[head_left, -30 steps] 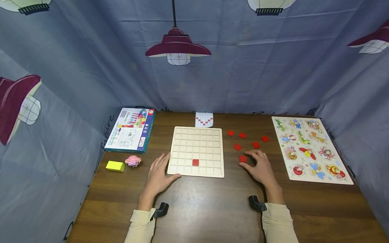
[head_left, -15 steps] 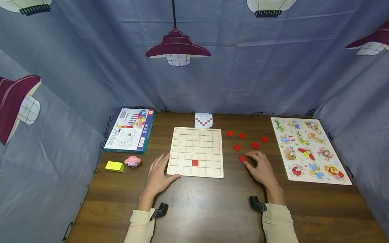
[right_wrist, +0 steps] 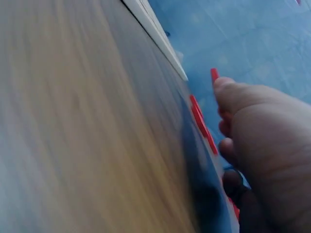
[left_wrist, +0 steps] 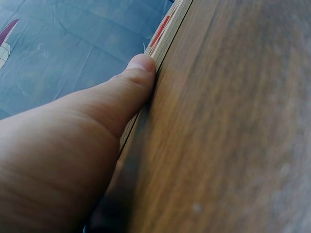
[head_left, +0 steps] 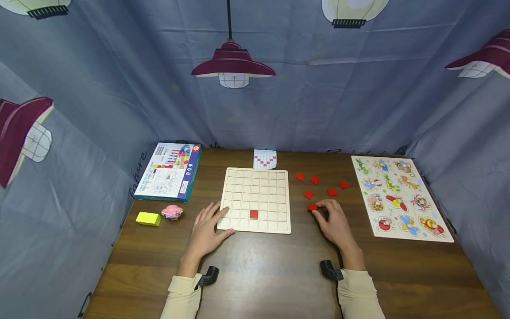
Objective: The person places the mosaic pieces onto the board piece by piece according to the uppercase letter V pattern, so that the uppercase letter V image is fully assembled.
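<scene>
My right hand (head_left: 336,226) pinches a small red square tile (head_left: 312,207) between thumb and fingertips. In the right wrist view that tile (right_wrist: 214,74) pokes out past the thumb, raised off the table. My left hand (head_left: 205,232) lies at the near left corner of a pale wooden grid board (head_left: 241,199), fingers extended along its left side with one fingertip over the rim. Its thumb (left_wrist: 141,65) presses the front edge in the left wrist view. One red tile (head_left: 253,214) sits in a cell near the bottom middle of the board.
Several loose red tiles (head_left: 308,195) lie right of the board. Behind it is a pattern card (head_left: 264,159) with a red V. An insect puzzle board (head_left: 400,199) is at right. At left are a game box (head_left: 167,173), a yellow block (head_left: 148,219) and a pink toy (head_left: 172,212).
My right hand has picked the nearest red tile up off the table and shifted slightly left with it. My left index finger has moved onto the board's rim. The view has drifted slightly.
</scene>
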`<state>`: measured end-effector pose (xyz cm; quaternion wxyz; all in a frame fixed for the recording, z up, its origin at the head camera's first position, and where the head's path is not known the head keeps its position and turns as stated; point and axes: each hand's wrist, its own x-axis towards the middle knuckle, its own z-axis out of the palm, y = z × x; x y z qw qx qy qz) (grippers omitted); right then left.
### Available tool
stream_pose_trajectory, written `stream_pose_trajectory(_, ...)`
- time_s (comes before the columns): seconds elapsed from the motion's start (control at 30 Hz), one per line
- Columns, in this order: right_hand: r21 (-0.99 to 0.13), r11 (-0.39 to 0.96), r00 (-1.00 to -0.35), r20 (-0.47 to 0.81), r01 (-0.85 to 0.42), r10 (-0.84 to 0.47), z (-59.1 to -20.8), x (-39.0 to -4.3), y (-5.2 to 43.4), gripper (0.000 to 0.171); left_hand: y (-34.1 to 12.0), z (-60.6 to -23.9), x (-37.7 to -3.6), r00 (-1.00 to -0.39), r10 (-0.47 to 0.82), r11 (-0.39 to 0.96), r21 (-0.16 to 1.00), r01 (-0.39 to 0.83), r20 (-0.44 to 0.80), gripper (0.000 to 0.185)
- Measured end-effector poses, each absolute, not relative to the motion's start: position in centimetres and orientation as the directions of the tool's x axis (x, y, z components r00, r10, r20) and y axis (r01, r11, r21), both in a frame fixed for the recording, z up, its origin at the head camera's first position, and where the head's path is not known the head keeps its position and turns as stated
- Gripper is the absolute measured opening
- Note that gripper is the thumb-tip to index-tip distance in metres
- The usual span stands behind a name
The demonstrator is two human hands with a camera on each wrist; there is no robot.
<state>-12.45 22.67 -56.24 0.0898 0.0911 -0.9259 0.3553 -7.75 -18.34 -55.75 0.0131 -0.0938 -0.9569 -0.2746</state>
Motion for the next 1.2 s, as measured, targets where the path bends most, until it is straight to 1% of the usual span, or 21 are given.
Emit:
stream_pose_trajectory(0.2, -0.671, 0.687, -0.958, 0.249, -0.278, -0.144, -55.3, -13.1, 19.2, 0.026, -18.3, -55.8, -8.2, -0.982, 0.170, 0.831, 0.523, 0.189, 0.085, 0.076)
stream_pose_trajectory(0.47, -0.656, 0.659, -0.930, 0.252, -0.368, -0.268, -54.7, -14.0, 13.9, 0.024, -18.1, -55.6, -8.2, -0.982, 0.173, 0.842, 0.507, 0.184, 0.071, 0.080)
stream_pose_trajectory(0.6, -0.640, 0.658, -0.918, 0.252, -0.396, -0.307, -54.7, -14.6, 11.7, 0.023, -18.0, -55.5, -8.2, -0.984, 0.172, 0.854, 0.489, 0.177, 0.055, 0.083)
stream_pose_trajectory(0.8, -0.596, 0.673, -0.897, 0.238, -0.438, -0.373, -54.6, -15.2, 8.5, 0.022, -17.8, -55.4, -8.1, -0.987, 0.157, 0.853, 0.497, 0.157, 0.042, 0.083)
stream_pose_trajectory(0.93, -0.555, 0.706, -0.894, 0.200, -0.441, -0.402, -54.5, -15.4, 6.6, 0.022, -17.7, -55.6, -7.9, -0.988, 0.145, 0.856, 0.496, 0.148, 0.045, 0.083)
stream_pose_trajectory(1.07, -0.510, 0.745, -0.899, 0.169, -0.430, -0.403, -54.3, -15.3, 5.2, 0.023, -17.7, -55.6, -7.7, -0.988, 0.144, 0.850, 0.506, 0.150, 0.051, 0.082)
stream_pose_trajectory(1.2, -0.461, 0.782, -0.907, 0.184, -0.420, -0.379, -54.3, -15.1, 4.5, 0.022, -17.6, -55.5, -7.7, -0.987, 0.150, 0.847, 0.508, 0.160, 0.060, 0.082)
